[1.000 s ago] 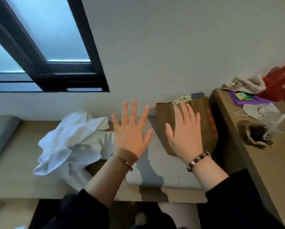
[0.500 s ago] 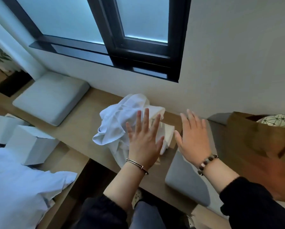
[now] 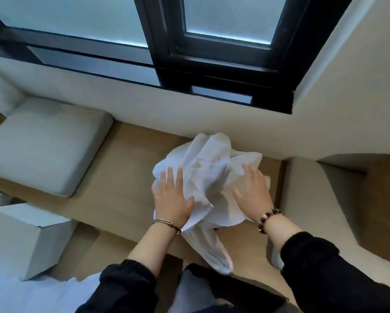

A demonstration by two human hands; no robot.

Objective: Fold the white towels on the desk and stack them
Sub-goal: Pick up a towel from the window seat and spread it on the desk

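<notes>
Towel pile point(image 3: 208, 172) on desk point(image 3: 121, 193) against wall below window point(image 3: 212, 53); cushion point(image 3: 45, 145) left, box point(image 3: 24, 236) front-left; left hand point(image 3: 172, 199) and right hand point(image 3: 253, 193) on pile.

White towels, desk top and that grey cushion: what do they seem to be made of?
White towels: thin matte cloth, with soft creases and limp folds; probably cotton. Desk: light wood or wood-look laminate, smooth and matte, an even tan; I cannot tell which. Grey cushion: fabric over padding, judging by its rounded edges.

A crumpled heap of white towels point(image 3: 208, 175) sits unfolded on the wooden desk point(image 3: 121, 188) against the wall, one end spilling over the near edge.
</notes>
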